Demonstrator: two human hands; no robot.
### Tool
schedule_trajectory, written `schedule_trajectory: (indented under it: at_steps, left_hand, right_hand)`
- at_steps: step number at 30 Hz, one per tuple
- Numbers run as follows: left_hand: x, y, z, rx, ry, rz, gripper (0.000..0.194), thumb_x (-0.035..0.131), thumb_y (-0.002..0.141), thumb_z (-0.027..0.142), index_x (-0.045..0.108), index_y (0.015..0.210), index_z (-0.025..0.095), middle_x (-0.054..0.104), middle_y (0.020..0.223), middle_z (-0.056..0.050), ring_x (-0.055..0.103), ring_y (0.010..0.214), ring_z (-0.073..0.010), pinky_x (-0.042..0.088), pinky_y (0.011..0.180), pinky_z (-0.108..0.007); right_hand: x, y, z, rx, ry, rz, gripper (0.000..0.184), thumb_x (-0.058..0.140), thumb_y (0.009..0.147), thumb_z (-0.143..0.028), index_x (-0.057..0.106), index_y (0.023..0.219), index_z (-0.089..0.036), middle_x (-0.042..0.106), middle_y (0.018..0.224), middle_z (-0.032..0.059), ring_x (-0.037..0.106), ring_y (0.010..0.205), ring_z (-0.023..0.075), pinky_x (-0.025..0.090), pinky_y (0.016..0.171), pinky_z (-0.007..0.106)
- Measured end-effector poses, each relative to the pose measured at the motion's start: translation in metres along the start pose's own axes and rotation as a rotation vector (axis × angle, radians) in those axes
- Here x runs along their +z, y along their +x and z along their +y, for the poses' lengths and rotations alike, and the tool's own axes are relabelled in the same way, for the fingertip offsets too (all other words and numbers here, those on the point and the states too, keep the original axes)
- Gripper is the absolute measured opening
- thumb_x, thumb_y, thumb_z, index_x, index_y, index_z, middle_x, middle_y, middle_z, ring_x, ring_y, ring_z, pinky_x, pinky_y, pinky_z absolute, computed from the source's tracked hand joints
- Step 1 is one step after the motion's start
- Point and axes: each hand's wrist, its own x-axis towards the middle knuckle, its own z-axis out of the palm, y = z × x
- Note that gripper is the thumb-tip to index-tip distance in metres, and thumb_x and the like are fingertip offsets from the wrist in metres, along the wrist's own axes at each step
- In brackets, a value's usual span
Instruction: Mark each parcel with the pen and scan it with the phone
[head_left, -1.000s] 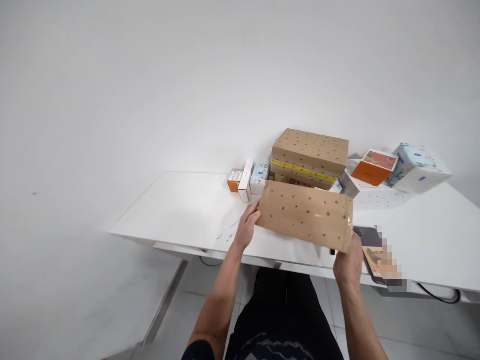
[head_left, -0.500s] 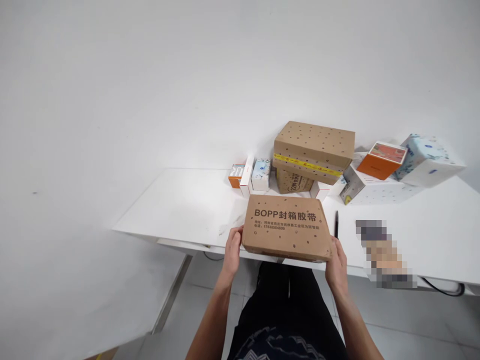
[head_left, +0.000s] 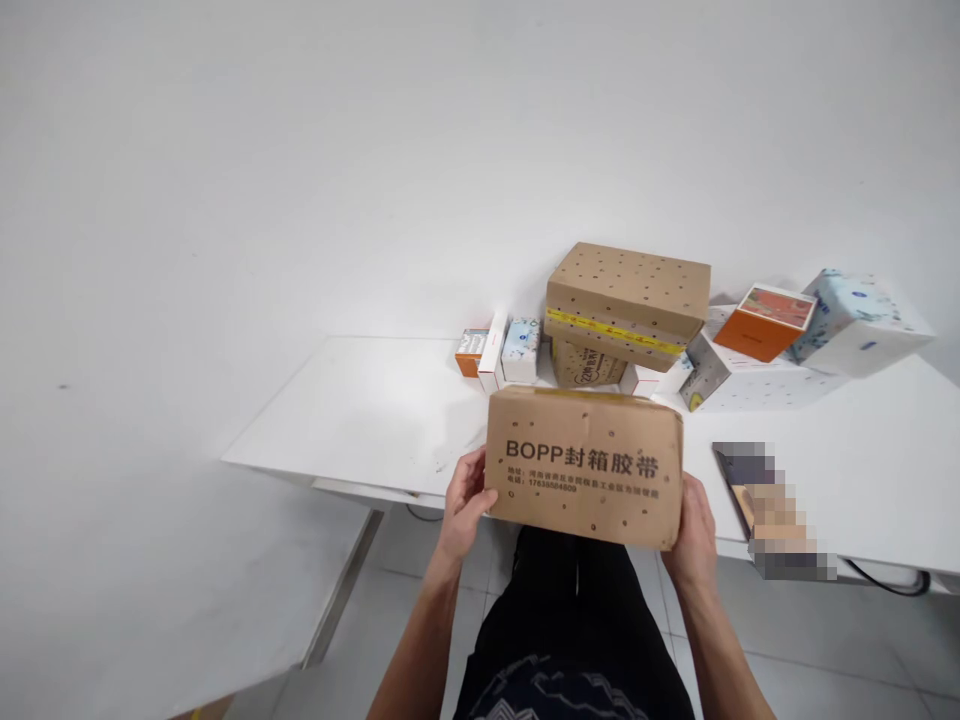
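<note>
Between my two hands is a brown cardboard box printed with "BOPP" and Chinese characters, held over the table's front edge. Its printed face tilts towards me, and a strip of yellow tape shows along its top far edge. My left hand grips the left side, with the thumb at the lower left corner of the printed face. On the right side my right hand is pressed, its fingers partly hidden behind the box.
A larger taped carton sits on a smaller brown box by the wall. Small boxes and a tissue pack stand left; an orange box and a blue-white pack stand right. A blurred flat item lies on the white table.
The held box has tipped up and come closer to me, so its printed face looks taller and the tape shows. It now covers the pen. My left thumb has come onto the printed face.
</note>
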Motion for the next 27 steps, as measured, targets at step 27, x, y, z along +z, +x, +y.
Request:
schedule_trajectory:
  at_steps: [27]
  left_hand:
    - [0.020,-0.005,-0.010,0.290,0.053,0.374,0.028,0.056,0.083,0.032,0.061,0.109,0.021,0.062,0.113,-0.008,0.057,0.110,-0.0233,0.045,0.096,-0.040]
  right_hand:
    - [-0.014,0.055,0.012,0.067,-0.932,-0.361,0.054,0.045,0.082,-0.027,0.050,0.135,-0.017,0.058,0.089,0.0113,0.060,0.072,0.0225,0.041,0.064,0.032]
